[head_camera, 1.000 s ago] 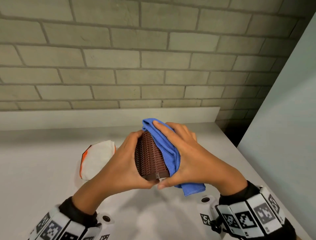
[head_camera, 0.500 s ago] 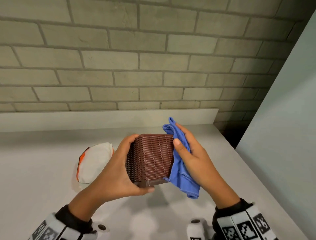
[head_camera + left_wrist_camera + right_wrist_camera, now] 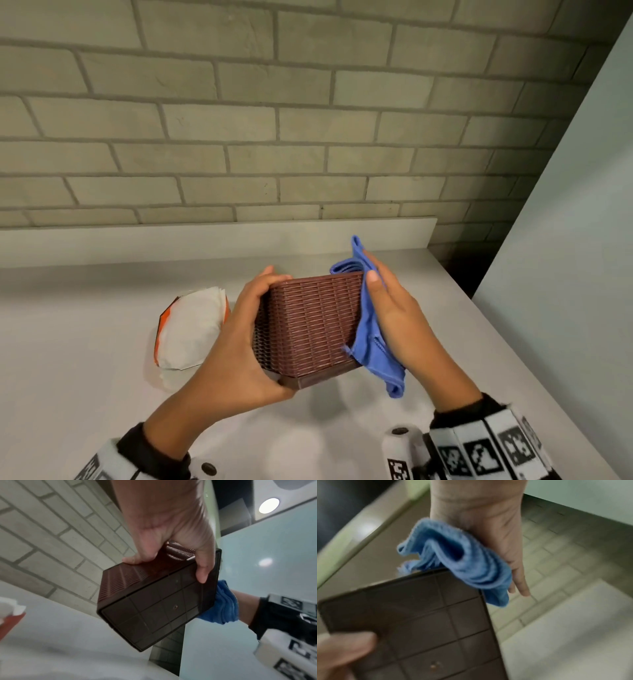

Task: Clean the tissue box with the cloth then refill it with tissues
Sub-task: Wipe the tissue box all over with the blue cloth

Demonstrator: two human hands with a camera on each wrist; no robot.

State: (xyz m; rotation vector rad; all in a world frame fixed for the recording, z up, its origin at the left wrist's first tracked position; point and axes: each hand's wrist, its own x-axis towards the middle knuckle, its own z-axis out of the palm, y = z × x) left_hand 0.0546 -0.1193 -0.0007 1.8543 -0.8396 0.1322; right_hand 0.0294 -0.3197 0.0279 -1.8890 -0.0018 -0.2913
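Observation:
My left hand (image 3: 239, 342) grips a brown woven tissue box (image 3: 315, 318) and holds it tilted above the counter, thumb under its base and fingers over the far edge. My right hand (image 3: 397, 315) presses a blue cloth (image 3: 368, 329) flat against the box's right side with straight fingers. From the left wrist, the ribbed base of the box (image 3: 154, 608) faces the camera, with the cloth (image 3: 223, 608) behind its right edge. From the right wrist, the cloth (image 3: 462, 563) lies folded across my palm against the box (image 3: 419, 622). The box's opening is hidden.
A white tissue pack (image 3: 188, 329) with orange edges lies on the pale counter (image 3: 85, 359), left of the box. A low ledge (image 3: 205, 240) and a brick wall run behind. A pale wall panel (image 3: 565, 240) closes off the right side beyond the counter's edge.
The box has turned so that its broad woven face points at me. My right hand slid the cloth off that face and onto the box's right side.

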